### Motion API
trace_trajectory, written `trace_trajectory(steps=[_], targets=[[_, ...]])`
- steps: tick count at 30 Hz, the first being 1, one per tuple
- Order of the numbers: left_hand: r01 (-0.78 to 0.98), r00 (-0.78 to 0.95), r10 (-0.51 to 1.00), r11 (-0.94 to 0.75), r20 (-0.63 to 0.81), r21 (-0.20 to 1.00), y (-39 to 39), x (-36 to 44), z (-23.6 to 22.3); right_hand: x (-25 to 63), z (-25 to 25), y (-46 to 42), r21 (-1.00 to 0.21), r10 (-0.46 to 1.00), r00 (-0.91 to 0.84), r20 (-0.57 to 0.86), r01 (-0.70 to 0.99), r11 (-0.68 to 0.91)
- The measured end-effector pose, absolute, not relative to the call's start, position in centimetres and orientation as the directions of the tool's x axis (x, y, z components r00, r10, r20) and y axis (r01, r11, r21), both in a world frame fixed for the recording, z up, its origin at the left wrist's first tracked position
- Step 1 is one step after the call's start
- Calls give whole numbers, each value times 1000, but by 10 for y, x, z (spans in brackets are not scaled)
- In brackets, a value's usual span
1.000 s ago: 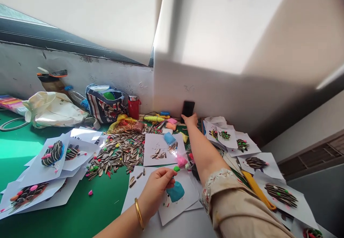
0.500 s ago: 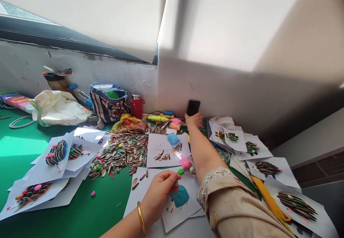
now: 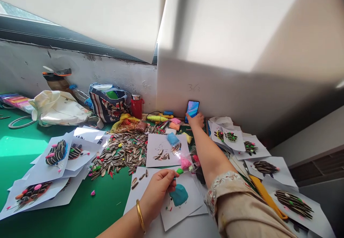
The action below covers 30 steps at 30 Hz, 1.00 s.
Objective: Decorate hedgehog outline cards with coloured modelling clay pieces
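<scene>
My right hand point(image 3: 197, 120) reaches to the back of the table and grips a phone point(image 3: 192, 108) that leans upright against the wall, its screen lit blue. The thumb lies over the lower left of the screen. Nearer to me, my left hand point(image 3: 159, 186), a gold bangle on its wrist, is closed in a pinch with a lump of green clay point(image 3: 180, 171) at the fingertips. Below it lies a paper with a hedgehog drawing point(image 3: 179, 195) whose body is covered in blue clay. Loose striped sunflower seeds point(image 3: 134, 183) rest on the sheet beside the hand.
A sunflower seed pile point(image 3: 120, 152) spreads left of centre. Papers with seed hedgehogs lie left point(image 3: 56, 154) and right point(image 3: 266, 167). A yellow utility knife point(image 3: 267, 197) is at right. Along the wall stand a red flask point(image 3: 137, 107), a striped bag point(image 3: 109, 103) and a cream bag point(image 3: 60, 107).
The phone's screen has gone from dark to lit, with my right thumb now over its edge. My left hand keeps its pinch near the hedgehog paper. The view has shifted slightly.
</scene>
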State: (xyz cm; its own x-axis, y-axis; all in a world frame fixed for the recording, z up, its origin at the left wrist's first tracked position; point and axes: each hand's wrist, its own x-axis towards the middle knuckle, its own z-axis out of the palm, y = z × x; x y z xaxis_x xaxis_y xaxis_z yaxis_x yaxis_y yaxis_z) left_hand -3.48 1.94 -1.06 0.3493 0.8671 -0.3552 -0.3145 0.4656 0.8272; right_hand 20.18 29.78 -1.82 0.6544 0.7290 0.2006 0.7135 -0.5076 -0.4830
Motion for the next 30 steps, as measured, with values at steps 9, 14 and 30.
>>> trace_trajectory(steps=[9,14,30], targets=[[-343,324,879,454,-350,822,18,-34,-1,236,-23,248,-108,955,202,217,977,-182],[-367,335,878,455,-341,811,17,-35,1,244,-26,247,51,987,57,147,997,-65],[-375,339,887,434,-315,819,18,-36,1,255,-26,243,137,972,113,204,980,-142]])
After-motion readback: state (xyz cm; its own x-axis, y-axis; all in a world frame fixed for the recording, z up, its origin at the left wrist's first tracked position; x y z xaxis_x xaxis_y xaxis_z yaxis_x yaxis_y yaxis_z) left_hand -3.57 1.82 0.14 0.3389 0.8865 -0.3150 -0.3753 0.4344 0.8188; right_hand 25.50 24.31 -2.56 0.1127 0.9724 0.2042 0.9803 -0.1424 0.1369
